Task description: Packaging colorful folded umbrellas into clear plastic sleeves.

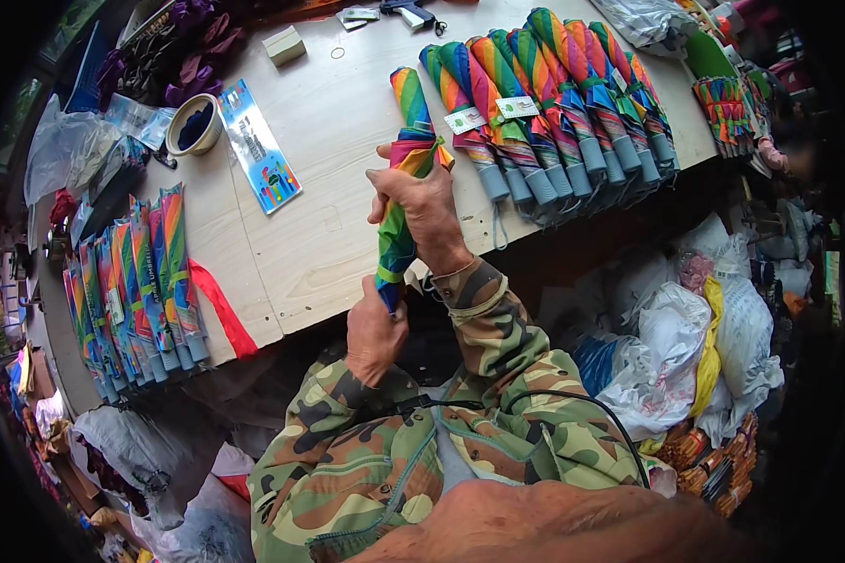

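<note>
A folded rainbow umbrella [395, 234] lies between my hands, its tip pointing away from me over the table edge. My left hand [376, 332] is closed around its near end, and the handle is hidden in my fist. Higher up, my right hand [424, 208] wraps the middle, where loose fabric flares out beside the fingers. Just right of it, several rolled rainbow umbrellas [546, 103] with grey handles lie in a row, handles toward me. White tags [465, 119] hang on some of them.
At the left stands another group of folded rainbow umbrellas [141, 281] beside a red ribbon [222, 308]. A printed plastic sleeve [259, 150], a bowl with dark contents [195, 126] and a pale block [284, 45] sit on the wooden table [319, 281]. Stuffed plastic bags [667, 357] fill the lower right.
</note>
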`<act>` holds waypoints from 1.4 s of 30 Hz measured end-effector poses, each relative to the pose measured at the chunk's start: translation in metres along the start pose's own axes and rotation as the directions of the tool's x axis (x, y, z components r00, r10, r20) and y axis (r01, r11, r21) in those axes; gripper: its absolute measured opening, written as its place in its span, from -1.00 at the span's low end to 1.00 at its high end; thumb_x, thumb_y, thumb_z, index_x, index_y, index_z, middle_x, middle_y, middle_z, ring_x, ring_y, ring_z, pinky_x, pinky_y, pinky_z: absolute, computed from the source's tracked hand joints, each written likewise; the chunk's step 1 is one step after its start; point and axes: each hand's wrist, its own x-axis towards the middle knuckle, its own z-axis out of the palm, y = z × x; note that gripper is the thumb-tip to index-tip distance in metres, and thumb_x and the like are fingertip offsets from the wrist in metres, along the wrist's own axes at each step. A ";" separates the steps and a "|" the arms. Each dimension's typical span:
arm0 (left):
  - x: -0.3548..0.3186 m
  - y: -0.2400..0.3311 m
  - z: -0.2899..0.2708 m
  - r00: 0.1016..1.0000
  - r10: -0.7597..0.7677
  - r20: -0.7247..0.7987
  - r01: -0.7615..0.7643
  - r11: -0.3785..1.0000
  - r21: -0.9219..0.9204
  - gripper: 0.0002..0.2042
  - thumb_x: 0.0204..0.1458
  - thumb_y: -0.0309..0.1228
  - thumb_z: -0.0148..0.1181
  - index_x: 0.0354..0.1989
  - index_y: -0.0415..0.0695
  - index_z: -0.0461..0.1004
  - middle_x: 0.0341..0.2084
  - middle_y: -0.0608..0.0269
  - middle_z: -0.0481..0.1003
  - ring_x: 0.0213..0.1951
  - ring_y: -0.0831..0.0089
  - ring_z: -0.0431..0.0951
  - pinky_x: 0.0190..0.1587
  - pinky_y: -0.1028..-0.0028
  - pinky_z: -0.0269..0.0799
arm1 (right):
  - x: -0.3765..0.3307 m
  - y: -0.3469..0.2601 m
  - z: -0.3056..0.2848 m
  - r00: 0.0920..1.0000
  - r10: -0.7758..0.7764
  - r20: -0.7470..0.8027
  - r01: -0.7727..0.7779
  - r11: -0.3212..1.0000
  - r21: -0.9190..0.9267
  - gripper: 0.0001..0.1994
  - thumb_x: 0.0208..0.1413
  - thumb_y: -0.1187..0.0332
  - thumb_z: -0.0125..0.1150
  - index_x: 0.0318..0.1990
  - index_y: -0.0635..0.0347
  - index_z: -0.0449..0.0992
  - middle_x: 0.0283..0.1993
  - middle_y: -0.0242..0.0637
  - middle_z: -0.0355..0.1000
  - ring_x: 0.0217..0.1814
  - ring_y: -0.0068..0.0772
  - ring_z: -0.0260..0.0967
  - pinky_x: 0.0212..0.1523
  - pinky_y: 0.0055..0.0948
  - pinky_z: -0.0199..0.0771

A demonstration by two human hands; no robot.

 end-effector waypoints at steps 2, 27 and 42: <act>0.010 0.003 -0.008 0.999 0.031 -0.013 -0.028 0.972 0.234 -0.64 0.28 -0.40 0.29 0.04 -0.26 0.23 -0.41 -0.26 0.59 -0.37 -0.34 0.64 -0.35 -0.12 0.48 | -0.004 0.009 0.005 0.992 0.038 -0.118 -0.038 0.999 0.004 -0.62 0.23 0.43 0.39 0.11 0.36 0.42 -0.44 -0.37 0.44 -0.53 -0.52 0.45 -0.46 -0.46 0.52; 0.149 -0.090 -0.103 0.847 0.318 -0.426 -0.111 0.889 0.444 -0.74 0.36 -0.26 0.31 0.04 -0.18 0.62 -0.15 0.09 0.64 -0.11 0.11 0.61 -0.04 0.18 0.56 | -0.064 0.056 -0.055 0.805 0.540 0.246 -0.385 0.791 -0.476 -0.60 0.19 0.33 0.43 0.08 0.32 0.46 -0.28 -0.34 0.52 -0.44 -0.54 0.51 -0.36 -0.44 0.57; 0.173 -0.144 -0.117 0.763 0.638 -0.106 -0.353 0.548 0.758 -0.76 0.12 -0.53 0.34 -0.03 -0.18 0.56 -0.21 0.11 0.55 -0.15 0.11 0.56 -0.06 0.18 0.56 | -0.067 0.039 -0.049 0.837 0.492 0.241 -0.499 0.866 -0.036 -0.40 0.25 0.39 0.47 0.34 0.52 0.37 -0.29 -0.26 0.56 -0.37 -0.44 0.59 -0.28 -0.43 0.63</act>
